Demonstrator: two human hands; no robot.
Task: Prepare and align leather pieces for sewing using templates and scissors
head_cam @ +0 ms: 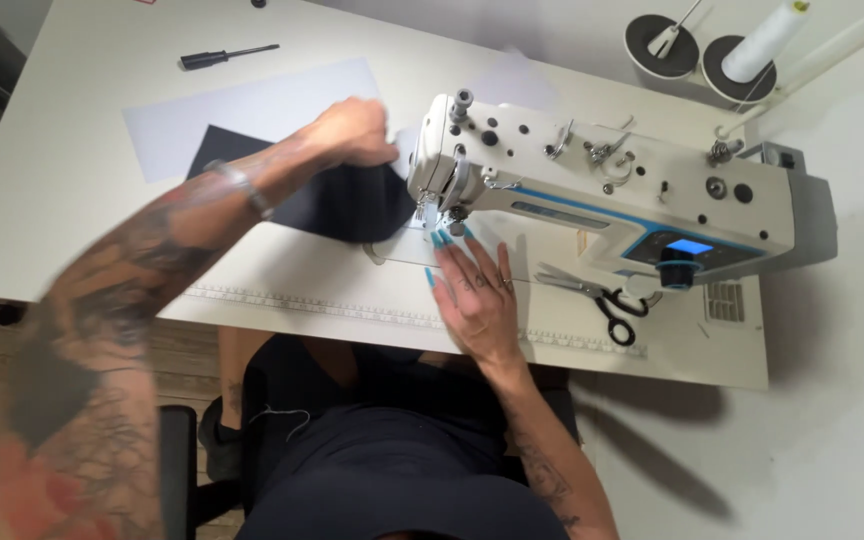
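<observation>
From the head camera, looking straight down, everything sat around the white sewing machine on its pale table. The person's right hand lay flat and spread in front of the needle end of the machine, palm down, fingers long and wide with blue nails, the fingertips just at the presser foot; it held nothing and only pressed on the machine bed. The left hand reached across to the far left of the machine head and seemed to close on the edge of the dark fabric, though blur kept me from telling how tightly the fingers were curled.

That fabric lay flat to the left of the needle end, its near corner running under the machine head. It was a dark navy or black piece, matte, with straight cut edges. I judged it light and limp, the sort of cloth that slides easily on the smooth table and folds if lifted by one corner; best taken at an edge with the fingers and kept flat under a palm.

A sheet of pale grey paper lay beyond the fabric, a screwdriver farther left still. Black-handled scissors rested just in front of the machine's body, and a thread cone stood behind it.
</observation>
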